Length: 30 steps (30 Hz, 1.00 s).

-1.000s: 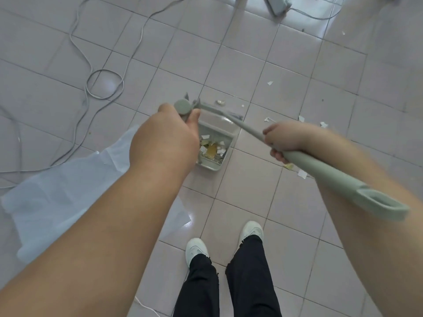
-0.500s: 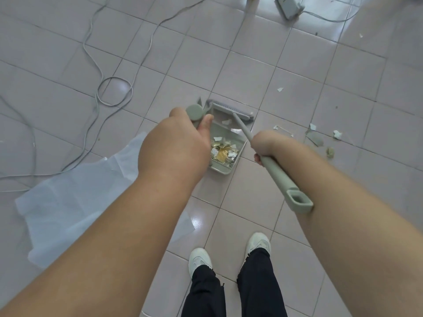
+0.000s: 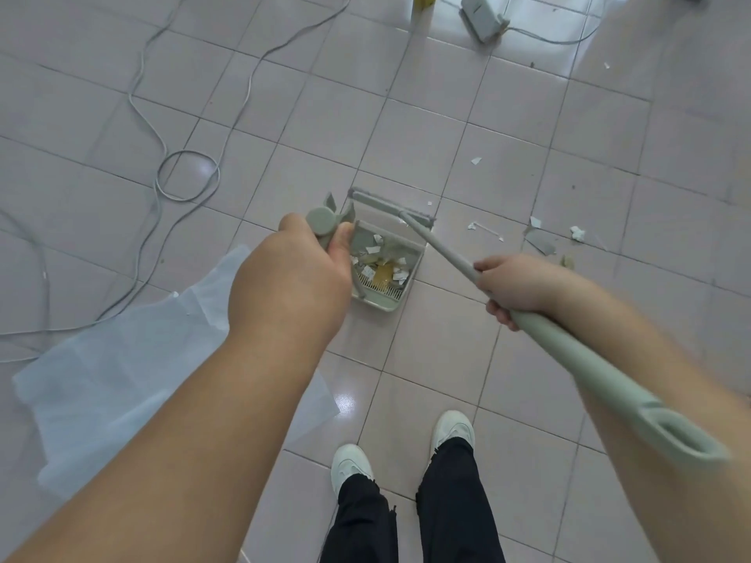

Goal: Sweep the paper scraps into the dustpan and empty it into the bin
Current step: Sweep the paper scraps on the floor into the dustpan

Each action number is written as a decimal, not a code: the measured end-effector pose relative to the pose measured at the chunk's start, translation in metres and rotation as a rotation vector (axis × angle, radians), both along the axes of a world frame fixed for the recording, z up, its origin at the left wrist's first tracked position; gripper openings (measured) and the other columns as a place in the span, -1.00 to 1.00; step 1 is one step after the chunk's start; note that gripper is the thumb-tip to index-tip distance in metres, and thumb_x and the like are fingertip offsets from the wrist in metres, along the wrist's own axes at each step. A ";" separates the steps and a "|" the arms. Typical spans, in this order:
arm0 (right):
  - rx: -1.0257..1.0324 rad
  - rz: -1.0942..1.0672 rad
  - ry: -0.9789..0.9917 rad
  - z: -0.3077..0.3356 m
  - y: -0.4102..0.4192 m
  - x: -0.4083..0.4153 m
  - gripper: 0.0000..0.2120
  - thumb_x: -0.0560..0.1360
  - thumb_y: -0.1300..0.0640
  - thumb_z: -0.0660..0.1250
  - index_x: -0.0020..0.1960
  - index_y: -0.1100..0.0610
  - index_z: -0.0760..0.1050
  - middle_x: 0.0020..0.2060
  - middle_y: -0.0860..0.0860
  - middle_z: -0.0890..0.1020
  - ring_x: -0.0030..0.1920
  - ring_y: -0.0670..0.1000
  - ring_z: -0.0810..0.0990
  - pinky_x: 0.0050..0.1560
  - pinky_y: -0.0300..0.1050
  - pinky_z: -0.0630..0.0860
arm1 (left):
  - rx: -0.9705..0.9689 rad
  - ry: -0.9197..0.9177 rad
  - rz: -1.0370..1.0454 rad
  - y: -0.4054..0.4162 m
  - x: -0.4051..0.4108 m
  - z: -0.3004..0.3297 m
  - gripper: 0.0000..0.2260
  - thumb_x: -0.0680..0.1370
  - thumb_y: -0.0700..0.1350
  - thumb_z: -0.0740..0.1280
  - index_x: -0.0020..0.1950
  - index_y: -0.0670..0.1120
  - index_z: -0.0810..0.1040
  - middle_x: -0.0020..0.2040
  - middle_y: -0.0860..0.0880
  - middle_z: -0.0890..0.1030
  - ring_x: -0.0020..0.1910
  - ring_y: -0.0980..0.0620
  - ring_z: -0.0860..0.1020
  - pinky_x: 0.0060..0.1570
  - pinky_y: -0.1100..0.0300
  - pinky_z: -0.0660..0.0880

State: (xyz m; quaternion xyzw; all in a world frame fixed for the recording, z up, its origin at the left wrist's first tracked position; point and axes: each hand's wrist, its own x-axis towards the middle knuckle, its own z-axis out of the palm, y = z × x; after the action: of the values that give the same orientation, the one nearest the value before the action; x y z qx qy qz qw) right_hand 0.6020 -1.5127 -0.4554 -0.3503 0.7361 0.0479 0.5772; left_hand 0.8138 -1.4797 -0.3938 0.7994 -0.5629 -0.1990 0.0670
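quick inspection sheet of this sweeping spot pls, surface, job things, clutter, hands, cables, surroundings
surface: pale tiled floor, glossy.
job's things: dustpan on the floor, already holding paper scraps; broom head at its mouth; loose scraps lie to the right; bin not in view.
clutter: translucent plastic sheet at left.
hands: left hand has a grip on the dustpan handle; right hand on the broom handle.
cables: grey cable looped at left.
surroundings: white box at top.
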 end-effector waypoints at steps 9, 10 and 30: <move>0.114 0.049 -0.006 -0.040 0.028 0.038 -0.65 0.59 0.27 -0.04 0.33 0.25 0.30 -0.41 0.18 0.46 -0.48 0.06 0.43 -0.40 -0.13 0.42 | -0.009 0.037 -0.022 0.022 0.002 -0.004 -0.63 0.58 0.16 0.06 0.01 -0.15 0.38 -0.21 -0.06 0.50 -0.25 -0.11 0.43 -0.31 0.11 0.33; 0.128 0.044 -0.019 -0.033 0.037 0.034 -0.64 0.59 0.26 -0.04 0.35 0.22 0.30 -0.40 0.17 0.45 -0.48 0.06 0.43 -0.40 -0.16 0.42 | -0.003 0.056 -0.022 0.024 0.002 -0.003 -0.63 0.58 0.16 0.06 0.01 -0.15 0.38 -0.22 -0.06 0.49 -0.25 -0.10 0.43 -0.31 0.11 0.34; -0.009 -0.196 0.065 0.003 -0.004 -0.153 -0.64 0.58 0.28 0.02 0.34 0.23 0.33 -0.41 0.14 0.42 -0.50 0.03 0.35 -0.58 -0.31 0.38 | 0.037 0.063 -0.116 -0.003 -0.125 0.000 -0.68 0.59 0.15 0.05 -0.04 -0.10 0.32 -0.34 0.05 0.39 -0.28 -0.09 0.43 -0.32 0.11 0.32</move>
State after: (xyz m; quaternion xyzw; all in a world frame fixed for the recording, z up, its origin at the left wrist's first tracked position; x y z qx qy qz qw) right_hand 0.4493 -1.5169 -0.4525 -0.2771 0.7856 -0.0007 0.5532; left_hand 0.6892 -1.4828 -0.3937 0.7599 -0.6021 -0.2381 0.0583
